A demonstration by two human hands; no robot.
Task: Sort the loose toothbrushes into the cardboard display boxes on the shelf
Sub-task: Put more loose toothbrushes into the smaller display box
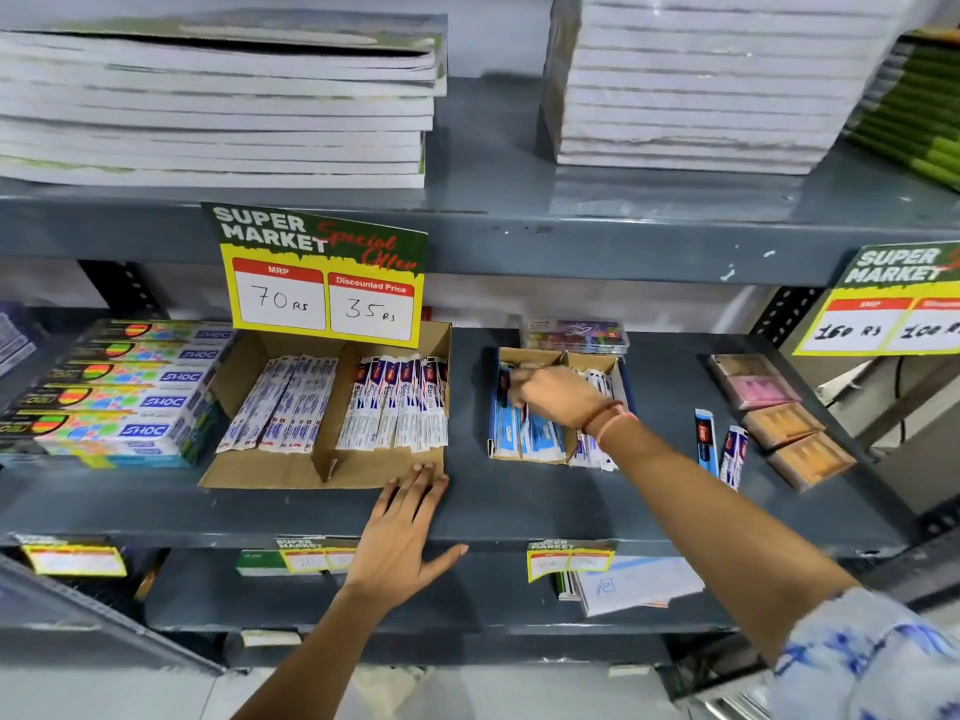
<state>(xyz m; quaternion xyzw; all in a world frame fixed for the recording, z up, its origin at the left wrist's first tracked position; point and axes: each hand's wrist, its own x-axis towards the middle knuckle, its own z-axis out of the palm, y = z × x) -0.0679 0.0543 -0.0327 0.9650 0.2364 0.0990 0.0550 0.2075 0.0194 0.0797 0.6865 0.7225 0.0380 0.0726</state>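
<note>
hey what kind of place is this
Likely a supermarket aisle: a Super Market special offer price card hangs from a grey metal shelf, above packaged toothbrushes in a cardboard display box.

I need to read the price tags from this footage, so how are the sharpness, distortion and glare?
Head view: wide-angle bowing curves the grey metal shelf edge; the yellow-and-green price sign reads sharply as 70 and 35 Rs; the small yellow tags on the lower shelf edge are washed out and blurred; the blue-and-white sleeve is soft.
</note>
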